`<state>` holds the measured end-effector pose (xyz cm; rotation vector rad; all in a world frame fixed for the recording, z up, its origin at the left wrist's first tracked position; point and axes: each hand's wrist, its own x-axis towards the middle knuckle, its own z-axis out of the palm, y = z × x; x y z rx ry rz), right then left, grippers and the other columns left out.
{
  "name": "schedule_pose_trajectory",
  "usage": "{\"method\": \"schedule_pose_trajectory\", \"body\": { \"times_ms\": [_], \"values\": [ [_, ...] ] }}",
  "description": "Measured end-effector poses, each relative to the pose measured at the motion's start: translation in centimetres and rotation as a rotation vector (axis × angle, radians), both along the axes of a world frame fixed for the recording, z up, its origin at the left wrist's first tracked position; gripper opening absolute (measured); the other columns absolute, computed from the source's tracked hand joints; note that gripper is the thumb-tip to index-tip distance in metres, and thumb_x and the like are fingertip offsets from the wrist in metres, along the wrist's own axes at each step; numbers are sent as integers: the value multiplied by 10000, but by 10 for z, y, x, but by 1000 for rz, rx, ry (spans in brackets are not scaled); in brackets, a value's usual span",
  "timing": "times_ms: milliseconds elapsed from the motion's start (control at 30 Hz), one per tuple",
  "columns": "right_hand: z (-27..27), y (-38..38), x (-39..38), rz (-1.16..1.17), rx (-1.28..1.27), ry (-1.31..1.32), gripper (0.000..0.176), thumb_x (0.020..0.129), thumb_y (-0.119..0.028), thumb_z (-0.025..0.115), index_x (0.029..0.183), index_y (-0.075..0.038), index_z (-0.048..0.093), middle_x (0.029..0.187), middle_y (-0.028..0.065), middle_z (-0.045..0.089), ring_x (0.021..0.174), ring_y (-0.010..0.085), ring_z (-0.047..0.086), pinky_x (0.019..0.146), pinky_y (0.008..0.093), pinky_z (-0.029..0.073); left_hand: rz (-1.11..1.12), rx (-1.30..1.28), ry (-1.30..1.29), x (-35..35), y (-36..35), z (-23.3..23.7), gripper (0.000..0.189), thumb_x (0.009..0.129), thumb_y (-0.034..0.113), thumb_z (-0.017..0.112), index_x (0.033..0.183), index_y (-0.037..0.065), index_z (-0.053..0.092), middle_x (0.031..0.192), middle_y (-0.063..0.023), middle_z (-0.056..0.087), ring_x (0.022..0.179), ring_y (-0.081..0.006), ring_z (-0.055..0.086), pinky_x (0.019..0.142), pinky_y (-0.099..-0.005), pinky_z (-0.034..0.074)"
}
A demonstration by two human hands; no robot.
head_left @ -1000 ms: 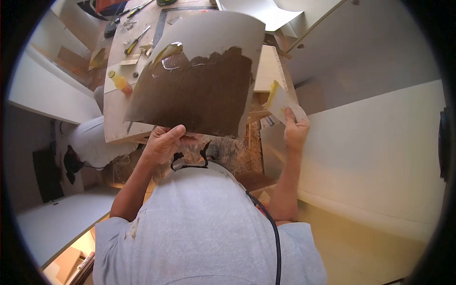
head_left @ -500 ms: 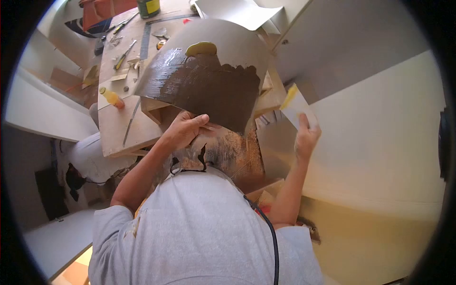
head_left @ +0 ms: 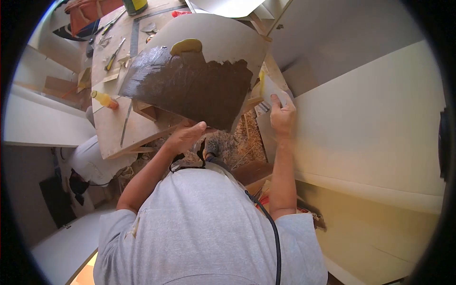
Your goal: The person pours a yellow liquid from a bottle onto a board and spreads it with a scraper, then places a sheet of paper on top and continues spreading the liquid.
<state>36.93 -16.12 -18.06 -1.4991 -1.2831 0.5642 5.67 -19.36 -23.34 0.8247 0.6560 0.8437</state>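
Left hand [head_left: 184,137] grips brown-coated sheet [head_left: 199,90] by lower edge, above worktop [head_left: 114,135]. Right hand [head_left: 283,118], holding white spreader [head_left: 274,89], now nearer sheet; yellowish blob [head_left: 186,46] sits unspread.

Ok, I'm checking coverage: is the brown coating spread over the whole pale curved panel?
Only partly: beyond the brown coating, the pale curved panel shows bare.

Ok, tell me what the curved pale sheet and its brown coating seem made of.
Curved pale sheet: perhaps thin laminate, given its smooth matte bare area and even bend. Brown coating: possibly adhesive, since its left side shows glossy wet-looking streaks.
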Motion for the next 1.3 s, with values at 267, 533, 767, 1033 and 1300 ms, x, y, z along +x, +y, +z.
{"method": "schedule_pose_trajectory", "body": {
  "times_ms": [267, 533, 767, 1033, 1300],
  "values": [
    [-33, 10, -18, 30, 251, -606, 277, 950, -82, 677, 1218, -12, 699, 1187, 174, 685, 1115, 384, 633, 977, 460, 525, -109, 72, -223, 15, 5, -23, 457, 1081, 273, 596, 1463, 33, 525, 1451, -168, 601, 1316, -293, 606, 1137, -505, 467],
    [-44, -40, -22, 88, 228, -757, 353, 903, -53, 689, 1254, -18, 688, 1229, 162, 673, 1122, 371, 616, 992, 462, 512, -24, 112, -199, 27, 5, -4, 421, 1102, 263, 554, 1458, 40, 513, 1398, -149, 629, 1283, -289, 623, 1090, -508, 501],
    [0, -1, 5, 76, 255, -507, 235, 949, -50, 657, 1169, -24, 734, 1101, 169, 724, 1047, 385, 659, 940, 457, 521, 50, 111, -133, 27, 5, -21, 376, 1122, 259, 529, 1424, 35, 537, 1384, -104, 616, 1283, -208, 607, 1101, -435, 508],
    [-2, 40, 19, 221, 130, -575, 241, 950, -52, 647, 1170, -56, 744, 1142, 116, 745, 1095, 343, 668, 950, 434, 532, -8, 85, -202, 36, 6, -11, 500, 1140, 315, 436, 1542, 19, 401, 1519, -149, 528, 1385, -289, 536, 1153, -504, 449],
    [12, -5, 7, 327, 66, -528, 257, 902, -13, 673, 1145, -38, 755, 1166, 118, 749, 1107, 321, 674, 966, 437, 539, -34, 18, -217, 38, 8, -7, 535, 1147, 366, 377, 1544, 10, 400, 1531, -177, 518, 1424, -293, 502, 1198, -517, 403]
  ]
}}
